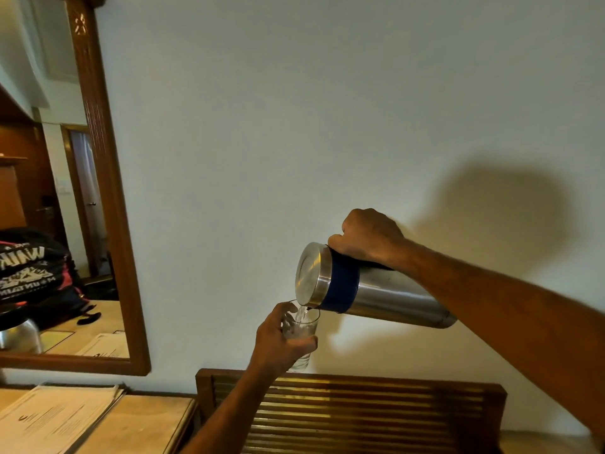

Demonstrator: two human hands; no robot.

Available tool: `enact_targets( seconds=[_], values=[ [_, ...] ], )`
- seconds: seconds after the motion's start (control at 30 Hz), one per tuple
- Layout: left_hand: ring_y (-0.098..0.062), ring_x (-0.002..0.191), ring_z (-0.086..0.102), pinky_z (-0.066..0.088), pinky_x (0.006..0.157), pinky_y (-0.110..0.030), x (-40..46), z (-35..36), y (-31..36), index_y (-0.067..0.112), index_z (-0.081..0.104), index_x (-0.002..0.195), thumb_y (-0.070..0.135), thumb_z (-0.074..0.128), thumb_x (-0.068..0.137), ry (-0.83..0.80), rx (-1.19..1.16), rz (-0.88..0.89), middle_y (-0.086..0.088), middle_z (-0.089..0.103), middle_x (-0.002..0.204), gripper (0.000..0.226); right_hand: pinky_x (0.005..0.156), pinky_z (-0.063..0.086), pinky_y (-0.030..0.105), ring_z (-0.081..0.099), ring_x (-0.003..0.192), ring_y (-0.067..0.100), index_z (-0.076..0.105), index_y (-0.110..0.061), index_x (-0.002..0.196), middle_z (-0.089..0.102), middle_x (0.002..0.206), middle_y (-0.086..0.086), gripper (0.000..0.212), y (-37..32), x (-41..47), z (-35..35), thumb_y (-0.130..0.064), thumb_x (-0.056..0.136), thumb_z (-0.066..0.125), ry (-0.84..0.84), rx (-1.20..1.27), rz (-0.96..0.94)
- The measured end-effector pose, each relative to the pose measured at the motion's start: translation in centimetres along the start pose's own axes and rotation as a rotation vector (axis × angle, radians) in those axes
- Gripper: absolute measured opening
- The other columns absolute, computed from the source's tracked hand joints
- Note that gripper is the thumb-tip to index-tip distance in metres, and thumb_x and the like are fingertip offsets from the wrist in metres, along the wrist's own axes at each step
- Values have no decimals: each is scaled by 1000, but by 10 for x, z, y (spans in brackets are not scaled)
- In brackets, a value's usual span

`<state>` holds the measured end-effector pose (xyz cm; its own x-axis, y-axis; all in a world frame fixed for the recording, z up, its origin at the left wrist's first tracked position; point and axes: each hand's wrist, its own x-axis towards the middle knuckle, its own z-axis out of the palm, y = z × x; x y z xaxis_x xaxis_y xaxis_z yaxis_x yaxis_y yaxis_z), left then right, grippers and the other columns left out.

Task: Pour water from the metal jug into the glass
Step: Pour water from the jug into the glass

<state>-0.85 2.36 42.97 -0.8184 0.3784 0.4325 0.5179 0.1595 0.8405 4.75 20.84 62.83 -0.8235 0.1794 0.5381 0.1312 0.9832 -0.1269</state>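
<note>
My right hand [368,237] grips the handle of the metal jug [386,291], a steel cylinder with a blue band and a steel lid. The jug is tipped almost flat in the air, its lid end pointing left and down. A thin stream of water runs from its spout into the clear glass [302,332] just below. My left hand [278,342] is wrapped around the glass and holds it up in front of the wall, above the wooden rack. Water shows in the glass; its level is hard to read behind my fingers.
A slatted wooden rack [353,411] stands below the glass against the pale wall. To the left a wooden table [147,421] carries a stack of printed papers [55,417]. A wood-framed mirror [104,198] hangs at the left and reflects a dark bag.
</note>
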Motion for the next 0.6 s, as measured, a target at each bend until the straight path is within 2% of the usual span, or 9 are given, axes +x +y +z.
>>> enact_targets(
  seconds=[0.27, 0.4, 0.53, 0.6],
  values=[
    [-15, 89, 64, 52, 59, -8, -4, 2, -5, 43, 49, 111, 46, 82, 52, 7, -14, -10, 19, 57, 104, 68, 48, 37, 25, 51, 46, 15, 52, -19, 48, 51, 45, -3, 39, -7, 3, -10, -48, 74, 59, 26, -16, -22],
    [-17, 92, 65, 55, 63, -12, -3, 3, -4, 49, 48, 104, 45, 83, 51, 0, -25, -14, 16, 59, 107, 63, 48, 36, 25, 50, 46, 14, 51, -18, 48, 50, 45, -3, 40, -9, 3, -16, -46, 76, 59, 38, -28, -34],
    [-22, 92, 66, 60, 70, -22, -4, 1, -1, 45, 49, 109, 46, 82, 49, 0, -34, -15, 8, 62, 109, 69, 49, 40, 25, 53, 48, 15, 53, -18, 50, 53, 46, -2, 39, -10, 2, -19, -47, 76, 59, 44, -24, -29],
    [-23, 91, 67, 61, 69, -22, -6, 1, 0, 44, 48, 111, 44, 82, 50, 2, -39, -15, 7, 63, 110, 70, 50, 42, 26, 53, 48, 15, 54, -18, 51, 53, 47, -2, 38, -10, 0, -19, -48, 75, 58, 48, -15, -25]
  ],
)
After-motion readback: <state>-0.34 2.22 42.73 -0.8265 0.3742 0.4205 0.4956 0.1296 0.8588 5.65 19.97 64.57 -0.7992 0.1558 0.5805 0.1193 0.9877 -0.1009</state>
